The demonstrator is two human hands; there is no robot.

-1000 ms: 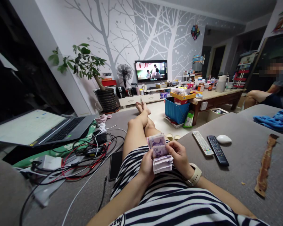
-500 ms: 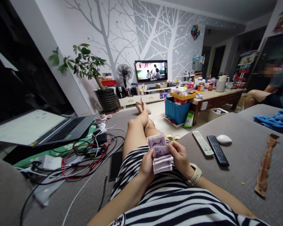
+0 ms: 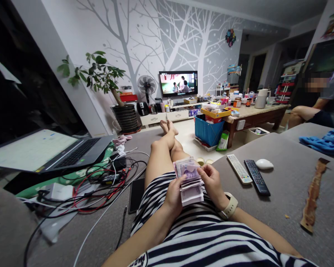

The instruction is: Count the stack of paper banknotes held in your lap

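Observation:
A stack of purple banknotes (image 3: 192,195) lies over my lap, its notes fanned in overlapping layers. My left hand (image 3: 173,194) grips the stack along its left side, with the thumb resting on top of the notes. At the upper right edge, my right hand (image 3: 213,185) pinches the corner of a note between thumb and fingertips. A light-coloured watch (image 3: 230,206) is on my right wrist. Beneath the notes is a black-and-white striped garment (image 3: 211,237).
On the sofa to the right lie a white remote (image 3: 238,169), a black remote (image 3: 256,178), a white mouse (image 3: 264,164) and a brown strip (image 3: 314,196). An open laptop (image 3: 80,154) and tangled cables (image 3: 111,181) are at left. Another person (image 3: 323,100) sits far right.
The upper note marked 5 has folded down onto the lower notes, uncovering another purple note. My left thumb has shifted slightly right across the stack; my right hand stays at the edge.

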